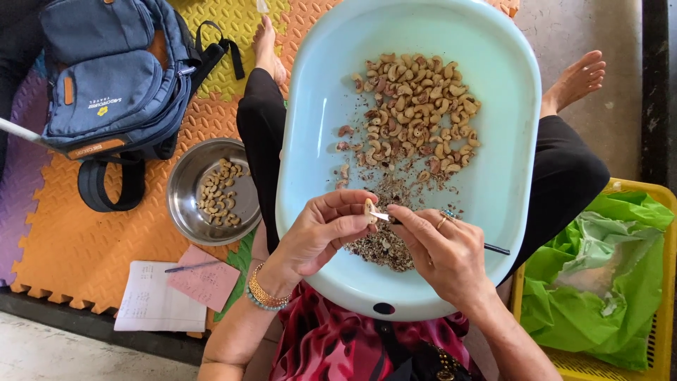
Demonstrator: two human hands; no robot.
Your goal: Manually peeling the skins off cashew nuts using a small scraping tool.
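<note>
foam floor mats (84,247) in orange, purple and yellow covered the ground where a person sat cross-legged with a pale blue oval tub (501,85) on the lap. the left hand (321,236) had its grip pinched around a single cashew nut (369,207), thumb and fingers pressed together on it over the near end of the tub. the right hand (441,250) had its grip closed on a small knife (381,216), whose blade tip touched the nut. just below the hands lay a heap of peeled skins (384,247). farther up the tub lay a pile of cashews (416,113). left of the tub, on the mat, stood a steel bowl (185,204) with some nuts, a blue backpack (116,77) beyond it, and paper sheets (151,307) nearer. a yellow crate (663,212) holding green plastic (606,282) sat on the right.
</note>
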